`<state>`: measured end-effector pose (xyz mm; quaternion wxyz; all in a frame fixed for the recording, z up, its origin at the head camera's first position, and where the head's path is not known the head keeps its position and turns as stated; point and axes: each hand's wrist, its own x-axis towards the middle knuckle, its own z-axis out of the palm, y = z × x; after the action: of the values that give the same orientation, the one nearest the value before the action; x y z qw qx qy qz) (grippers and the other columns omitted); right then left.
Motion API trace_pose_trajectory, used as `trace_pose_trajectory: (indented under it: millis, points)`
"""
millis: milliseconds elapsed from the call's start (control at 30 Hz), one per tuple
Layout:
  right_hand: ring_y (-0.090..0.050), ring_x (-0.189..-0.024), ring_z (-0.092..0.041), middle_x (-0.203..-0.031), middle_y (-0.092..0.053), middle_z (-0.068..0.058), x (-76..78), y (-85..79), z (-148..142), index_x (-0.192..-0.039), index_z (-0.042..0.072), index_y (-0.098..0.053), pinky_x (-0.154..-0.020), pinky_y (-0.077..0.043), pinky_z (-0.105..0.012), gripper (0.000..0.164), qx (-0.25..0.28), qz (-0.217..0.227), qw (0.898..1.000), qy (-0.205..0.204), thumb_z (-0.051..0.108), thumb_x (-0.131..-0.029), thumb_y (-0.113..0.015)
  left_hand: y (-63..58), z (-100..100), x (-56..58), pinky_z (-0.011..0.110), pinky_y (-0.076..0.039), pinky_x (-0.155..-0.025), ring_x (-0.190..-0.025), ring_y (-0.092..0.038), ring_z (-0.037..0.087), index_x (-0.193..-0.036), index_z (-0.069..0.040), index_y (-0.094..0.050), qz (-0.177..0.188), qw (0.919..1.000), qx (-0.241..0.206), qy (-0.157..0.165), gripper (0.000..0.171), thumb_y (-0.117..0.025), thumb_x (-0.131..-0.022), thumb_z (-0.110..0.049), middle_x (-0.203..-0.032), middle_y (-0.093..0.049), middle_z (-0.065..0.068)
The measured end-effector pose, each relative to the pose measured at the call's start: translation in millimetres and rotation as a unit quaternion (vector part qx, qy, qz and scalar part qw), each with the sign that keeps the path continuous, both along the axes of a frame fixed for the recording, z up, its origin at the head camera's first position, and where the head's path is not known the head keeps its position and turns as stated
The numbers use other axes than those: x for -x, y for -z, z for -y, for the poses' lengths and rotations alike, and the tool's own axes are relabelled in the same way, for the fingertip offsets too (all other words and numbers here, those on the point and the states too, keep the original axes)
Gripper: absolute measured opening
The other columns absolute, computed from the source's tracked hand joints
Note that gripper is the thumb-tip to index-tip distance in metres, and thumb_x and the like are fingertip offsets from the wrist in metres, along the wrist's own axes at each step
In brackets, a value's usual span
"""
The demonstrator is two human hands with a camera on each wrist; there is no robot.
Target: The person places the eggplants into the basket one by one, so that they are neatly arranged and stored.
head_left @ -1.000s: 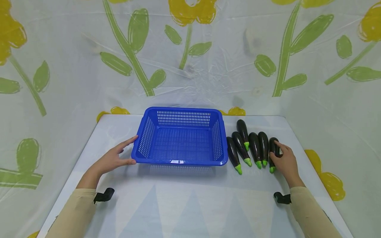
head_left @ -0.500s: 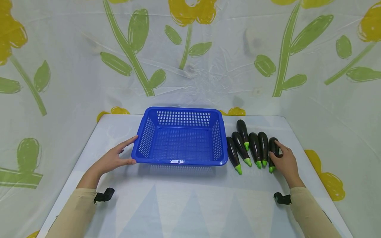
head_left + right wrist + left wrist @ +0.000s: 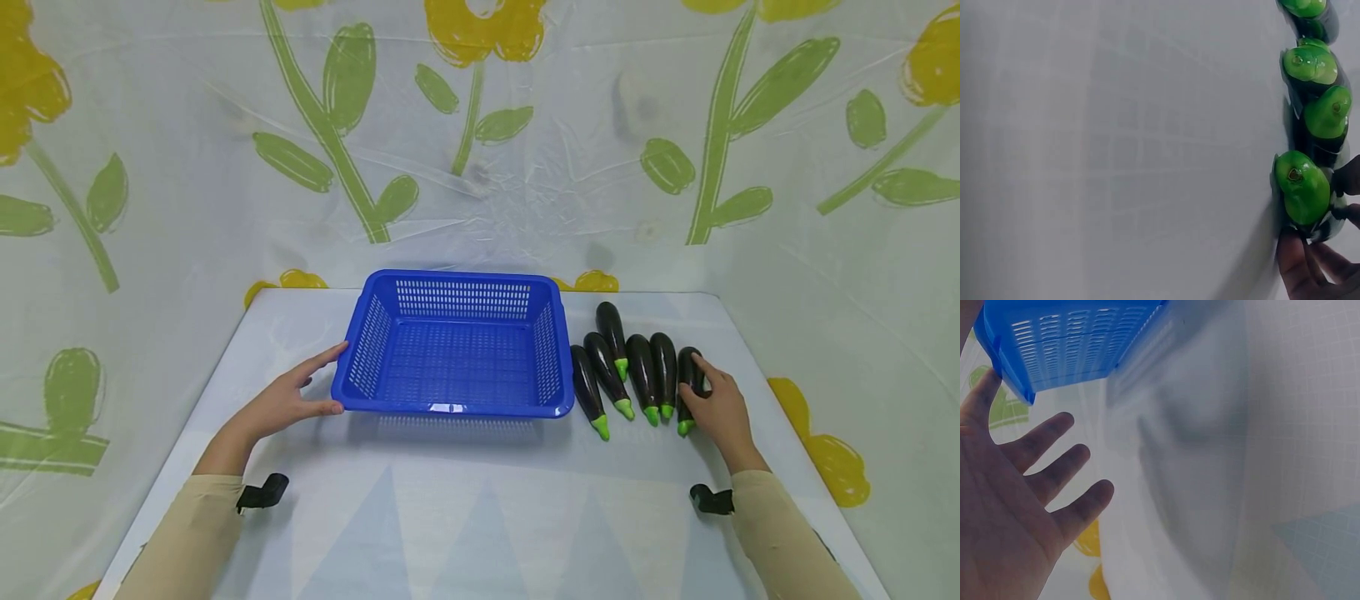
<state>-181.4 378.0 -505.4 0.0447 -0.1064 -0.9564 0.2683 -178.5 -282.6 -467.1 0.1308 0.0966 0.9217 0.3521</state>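
Observation:
My left hand (image 3: 281,402) touches the left rim of a blue plastic basket (image 3: 453,411) with fingertip and thumb. In the left wrist view, the other fingers (image 3: 1063,472) are spread, straight and apart from the basket. My right hand (image 3: 722,410) pinches the rightmost eggplant (image 3: 687,364) between thumb and fingers, while it lies on the table. Its green stem end (image 3: 1304,194) shows in the right wrist view, fingers on either side. Several more dark, glossy eggplants (image 3: 641,375) lie between that one and the basket, their green ends toward me.
A white table (image 3: 480,517) with pale blue triangles carries everything. Behind and beside it hangs a sheet (image 3: 525,217) printed with yellow flowers and green leaves. The basket stands near the table's back edge, close to the leftmost eggplant (image 3: 588,387).

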Motion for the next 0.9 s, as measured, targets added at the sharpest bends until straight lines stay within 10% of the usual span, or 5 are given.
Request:
trace_pose_trajectory:
  millis: [900]
  points:
    - [-0.056, -0.112, -0.049, -0.149, -0.034, -0.039, -3.9, -1.9, 2.1, -0.157, 0.006, -0.036, -0.091, -0.051, -0.063, 0.06, 0.029, -0.046, 0.998, 0.015, 0.023, -0.103, -0.056, 3.1, 0.1, 1.2, 0.08, -0.028, -0.105, -0.145, -0.022, 0.058, -0.164, -0.037, -0.016, -0.002, 1.0, 0.0, -0.001, 0.103, -0.079, -0.084, -0.052, -0.168, -0.019, 0.019]
